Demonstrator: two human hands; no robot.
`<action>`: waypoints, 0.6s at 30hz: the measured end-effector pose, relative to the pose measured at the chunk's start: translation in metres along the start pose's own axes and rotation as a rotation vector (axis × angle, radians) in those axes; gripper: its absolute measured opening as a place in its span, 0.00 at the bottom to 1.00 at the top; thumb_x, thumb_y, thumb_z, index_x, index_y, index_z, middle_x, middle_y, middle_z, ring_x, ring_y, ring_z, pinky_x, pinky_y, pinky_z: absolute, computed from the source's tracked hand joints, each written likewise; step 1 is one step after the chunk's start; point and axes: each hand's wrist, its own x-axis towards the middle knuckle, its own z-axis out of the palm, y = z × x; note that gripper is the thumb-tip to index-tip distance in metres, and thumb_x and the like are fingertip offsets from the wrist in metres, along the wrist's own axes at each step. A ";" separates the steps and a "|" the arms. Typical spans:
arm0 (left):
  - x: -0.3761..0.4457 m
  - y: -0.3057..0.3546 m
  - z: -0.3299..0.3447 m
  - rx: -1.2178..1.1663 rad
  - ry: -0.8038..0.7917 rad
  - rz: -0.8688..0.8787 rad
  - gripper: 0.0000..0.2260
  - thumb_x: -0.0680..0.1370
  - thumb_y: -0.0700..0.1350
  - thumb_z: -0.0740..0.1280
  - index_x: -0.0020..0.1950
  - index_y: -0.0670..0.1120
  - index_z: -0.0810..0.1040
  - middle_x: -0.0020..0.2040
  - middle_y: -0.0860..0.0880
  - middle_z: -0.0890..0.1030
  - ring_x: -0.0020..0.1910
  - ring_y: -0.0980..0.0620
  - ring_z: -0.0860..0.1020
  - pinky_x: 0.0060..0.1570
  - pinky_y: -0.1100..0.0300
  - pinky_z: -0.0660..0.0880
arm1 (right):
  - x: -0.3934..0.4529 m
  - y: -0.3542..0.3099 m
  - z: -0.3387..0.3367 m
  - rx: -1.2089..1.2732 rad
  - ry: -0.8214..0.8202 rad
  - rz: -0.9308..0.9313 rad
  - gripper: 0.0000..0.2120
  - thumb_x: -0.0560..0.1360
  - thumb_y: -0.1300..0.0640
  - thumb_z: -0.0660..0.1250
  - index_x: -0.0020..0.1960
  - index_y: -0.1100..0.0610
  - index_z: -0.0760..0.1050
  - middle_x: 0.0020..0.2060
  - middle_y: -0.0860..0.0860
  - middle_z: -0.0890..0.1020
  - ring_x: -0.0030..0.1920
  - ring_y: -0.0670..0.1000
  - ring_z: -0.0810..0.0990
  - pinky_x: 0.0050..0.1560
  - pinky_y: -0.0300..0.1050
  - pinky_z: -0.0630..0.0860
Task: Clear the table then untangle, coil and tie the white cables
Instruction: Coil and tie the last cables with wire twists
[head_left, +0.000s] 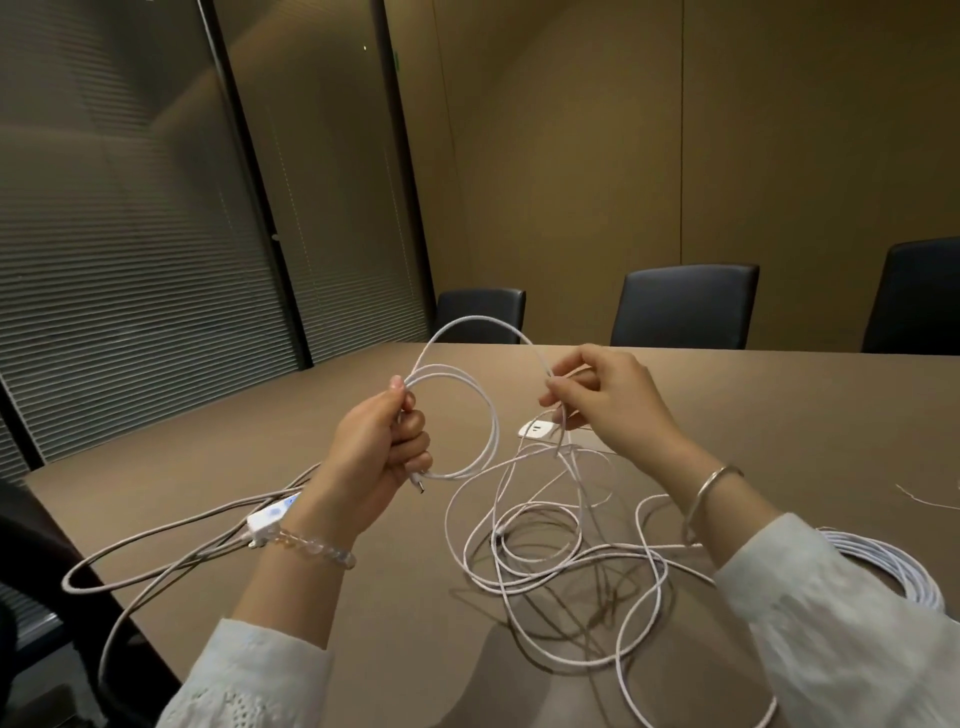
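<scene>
Item, far left: a grey-white cable (156, 540) runs in long loops off the counter (208, 441) edge toward a dark chair. Its overhang could drag the rest down if your sleeve catches it.

Item: a small white inline box (267, 517) lies on the counter beside your left wrist. It adds weight on that line and may snag a loop as you pull.

Item: your left hand (382, 457), fingers (413, 441) curled tight round a started coil (457, 415) of white cable, about three turns, held above the counter. A metal plug tip (420, 486) pokes out below the fist; loosen your hold and the turns spring apart.

Item: your right hand (608, 400), fingertips pinched on the same cable at the coil's far side, feeding the next turn. Pull hard here and you tighten what lies beneath.

Item: a white charger block (537, 430) sits on the counter under your right hand, likely to be dragged along.

Item: the loose tangle of white cable (561, 571), crossing itself many times on the counter in front of you. Drawing slack without freeing the crossings risks a knot.

Item, far right: a finished coil (893, 571) lies partly behind your right sleeve and could be brushed off the counter. Whether it is tied cannot be told.
</scene>
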 end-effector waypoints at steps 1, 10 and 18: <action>0.001 0.000 0.002 -0.001 0.012 0.017 0.16 0.85 0.49 0.54 0.39 0.47 0.67 0.24 0.53 0.59 0.19 0.58 0.55 0.20 0.65 0.60 | -0.001 -0.004 0.000 -0.059 0.004 -0.001 0.04 0.77 0.61 0.67 0.44 0.54 0.78 0.33 0.49 0.85 0.31 0.47 0.83 0.33 0.38 0.79; 0.008 0.004 0.009 0.077 0.213 0.245 0.17 0.85 0.49 0.55 0.37 0.46 0.66 0.24 0.53 0.64 0.20 0.57 0.59 0.20 0.65 0.64 | -0.026 -0.026 0.006 -0.598 -0.378 0.056 0.08 0.76 0.58 0.68 0.53 0.53 0.84 0.40 0.44 0.79 0.38 0.40 0.75 0.35 0.29 0.68; 0.000 0.008 0.022 0.121 0.190 0.353 0.17 0.85 0.48 0.54 0.37 0.46 0.64 0.24 0.54 0.63 0.21 0.57 0.59 0.19 0.66 0.60 | -0.040 -0.023 0.027 -0.188 -0.356 0.199 0.12 0.73 0.64 0.71 0.56 0.63 0.79 0.35 0.52 0.80 0.34 0.50 0.80 0.39 0.41 0.79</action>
